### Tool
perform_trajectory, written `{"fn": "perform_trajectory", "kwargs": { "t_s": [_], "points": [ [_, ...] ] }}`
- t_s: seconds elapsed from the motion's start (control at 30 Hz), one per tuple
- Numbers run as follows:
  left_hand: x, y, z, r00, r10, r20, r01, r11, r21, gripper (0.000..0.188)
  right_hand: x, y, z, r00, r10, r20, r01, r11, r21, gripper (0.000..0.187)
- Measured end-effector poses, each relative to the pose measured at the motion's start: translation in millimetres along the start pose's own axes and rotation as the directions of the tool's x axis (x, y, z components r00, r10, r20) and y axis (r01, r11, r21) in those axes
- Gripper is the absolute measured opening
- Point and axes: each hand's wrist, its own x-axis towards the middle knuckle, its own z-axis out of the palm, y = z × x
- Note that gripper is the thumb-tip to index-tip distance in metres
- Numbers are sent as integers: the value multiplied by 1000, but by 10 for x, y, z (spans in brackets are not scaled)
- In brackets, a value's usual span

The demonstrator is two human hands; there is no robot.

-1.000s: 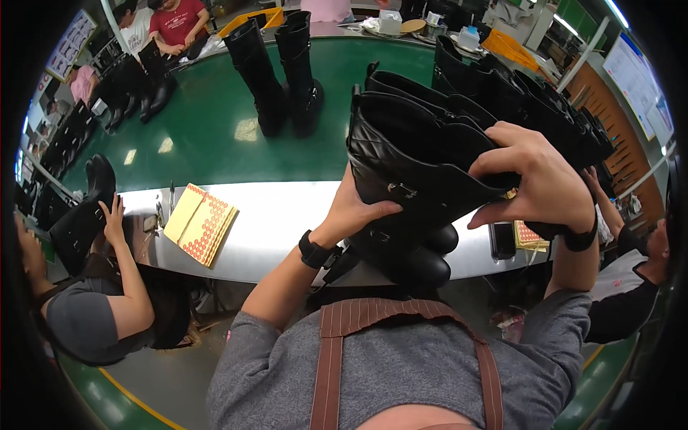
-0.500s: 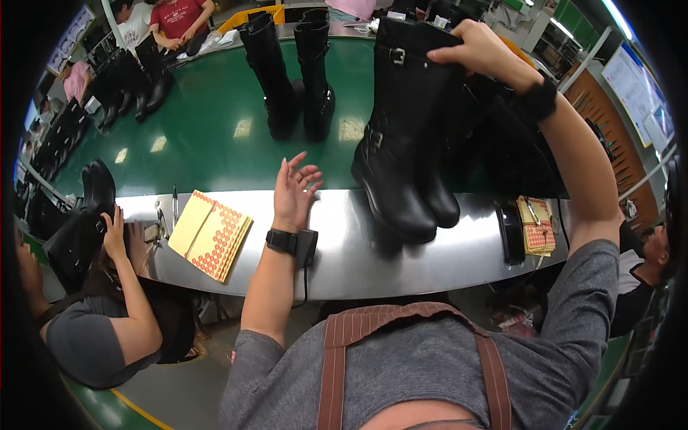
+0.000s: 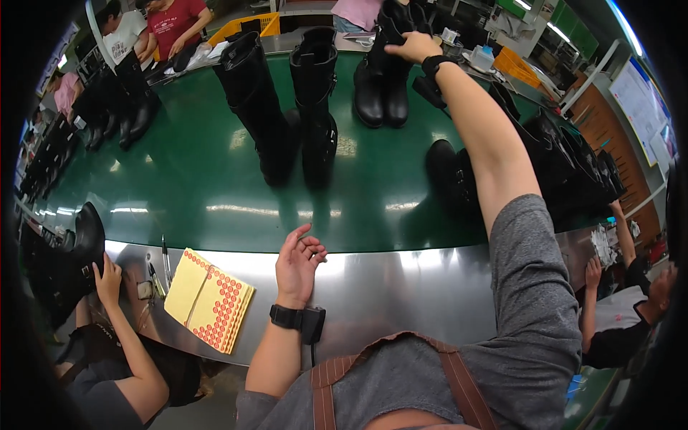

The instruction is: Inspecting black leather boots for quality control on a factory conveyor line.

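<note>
My right arm reaches out to the far side of the green table. There my right hand [image 3: 416, 49] grips a pair of tall black boots [image 3: 382, 89] by the shafts, toes facing me. My left hand [image 3: 297, 266], palm up with fingers loosely curled and apart, holds nothing above the metal front edge. Beyond it, another pair of tall black boots [image 3: 315, 118] with buckles stands on the green surface. Close to my left hand lies a stack of yellow sheets with red round stickers [image 3: 210, 301], a band around it.
Several black boots [image 3: 552, 158] crowd the right side, and more [image 3: 132, 107] stand far left. Pens [image 3: 165, 261] lie beside the yellow stack. A co-worker's hand [image 3: 107, 281] holds a black boot at left; another person [image 3: 623, 315] is at right. Yellow crates [image 3: 251, 27] stand behind.
My right hand has carried the pair of boots from the near metal edge to the far side of the green table. My left hand stays in about the same pose.
</note>
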Motion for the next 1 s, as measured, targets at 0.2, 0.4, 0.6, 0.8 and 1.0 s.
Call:
{"fn": "perform_trajectory", "kwargs": {
  "t_s": [0.2, 0.4, 0.6, 0.8, 1.0],
  "points": [
    [3, -8, 32, 1000, 7, -29, -6, 1000, 26, 44, 161, -131, 267, 966, -72, -247, 69, 997, -21, 71],
    [5, -17, 6, 1000, 11, 20, -13, 998, 62, 40, -660, -463, 103, 950, -141, -280, 168, 983, 75, 57],
    [50, -41, -61, 999, 14, 33, -17, 997, 81, 40, -3027, -378, 151, 866, -430, 256, 187, 753, 631, 37],
    [108, -67, -142, 998, 9, 57, -14, 997, 81, 39, -4490, 220, -174, 627, -281, 726, -693, 223, 685, 27],
    [130, -62, -154, 998, 17, 57, -28, 979, 203, 30, -4890, 691, -279, 657, -234, 717, -721, -474, 506, 16]
  ]
}}
